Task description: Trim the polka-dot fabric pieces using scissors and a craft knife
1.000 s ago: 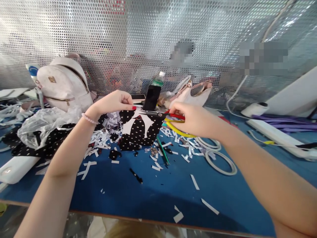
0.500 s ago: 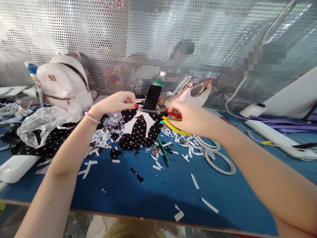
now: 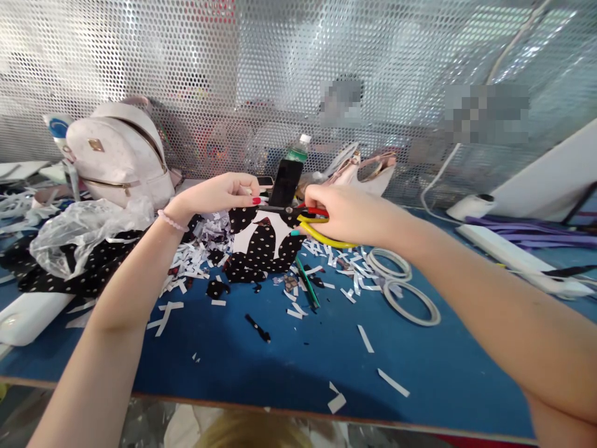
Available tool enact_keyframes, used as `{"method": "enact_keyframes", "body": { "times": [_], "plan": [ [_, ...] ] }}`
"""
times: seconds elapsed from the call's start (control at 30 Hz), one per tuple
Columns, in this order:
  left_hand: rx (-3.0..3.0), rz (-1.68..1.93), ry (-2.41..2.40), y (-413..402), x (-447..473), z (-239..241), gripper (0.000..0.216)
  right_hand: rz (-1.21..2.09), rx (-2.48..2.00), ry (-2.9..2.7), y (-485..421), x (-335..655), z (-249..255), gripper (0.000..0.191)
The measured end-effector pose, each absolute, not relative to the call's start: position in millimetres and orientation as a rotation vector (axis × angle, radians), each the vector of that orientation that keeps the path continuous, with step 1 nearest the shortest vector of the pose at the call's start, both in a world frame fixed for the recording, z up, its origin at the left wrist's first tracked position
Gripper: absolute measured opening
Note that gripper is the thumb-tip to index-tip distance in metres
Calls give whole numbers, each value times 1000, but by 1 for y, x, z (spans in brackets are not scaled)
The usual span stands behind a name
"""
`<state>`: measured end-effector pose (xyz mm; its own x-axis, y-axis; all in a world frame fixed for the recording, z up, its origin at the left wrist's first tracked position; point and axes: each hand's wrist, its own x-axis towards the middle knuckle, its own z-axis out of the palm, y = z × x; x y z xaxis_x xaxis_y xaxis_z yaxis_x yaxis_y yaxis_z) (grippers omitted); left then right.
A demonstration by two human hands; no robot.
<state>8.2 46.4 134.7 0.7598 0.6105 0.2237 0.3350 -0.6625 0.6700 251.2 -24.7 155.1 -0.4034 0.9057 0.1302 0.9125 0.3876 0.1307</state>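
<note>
Pinched in my left hand [image 3: 233, 190] is the upper edge of a black polka-dot fabric piece [image 3: 265, 250] with white backing showing on it. My right hand [image 3: 338, 214] is closed around the handles of scissors [image 3: 314, 231], one loop yellow and the other red. Their dark blades lie across the top of the fabric and point toward my left fingertips. Below the fabric a green pen [image 3: 308, 283] rests on the blue table [image 3: 224, 361]. Just behind stands a black phone [image 3: 286, 182], leaning by a green-labelled bottle [image 3: 299, 149].
White and black scraps [image 3: 186, 261] lie around the fabric. At left are a pale backpack [image 3: 116, 155], a plastic bag [image 3: 88, 233] and more dotted cloth [image 3: 56, 283]. To the right are tape rolls [image 3: 413, 303], a power strip [image 3: 513, 258] and purple strips [image 3: 522, 231]. Perforated metal sheeting [image 3: 280, 62] rises behind.
My right hand has moved a little left with the scissors, and their blades reach farther across the fabric's top edge. The left hand keeps its grip nearly in place.
</note>
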Motion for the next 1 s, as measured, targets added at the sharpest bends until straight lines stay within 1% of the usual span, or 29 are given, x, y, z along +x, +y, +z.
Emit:
{"method": "enact_keyframes", "body": {
  "times": [0.23, 0.47, 0.53, 0.63, 0.87, 1.0],
  "plan": [
    [2342, 516, 611, 39, 9, 139, 14, -695, -1670, -2735, -29, 237, 158, 49],
    [2336, 466, 609, 42, 6, 139, 16, -914, -1533, -2784, -30, 229, 156, 65],
    [2343, 472, 609, 42, 5, 139, 16, -963, -1497, -2799, -30, 228, 157, 66],
    [2383, 492, 585, 40, 4, 140, 17, -1010, -1426, -2813, -31, 224, 158, 62],
    [2471, 476, 672, 37, 3, 143, 25, -1009, -1420, -2808, -31, 220, 160, 57],
    [2491, 476, 698, 36, 4, 144, 27, -1030, -1374, -2801, -27, 222, 156, 60]
  ]
}}
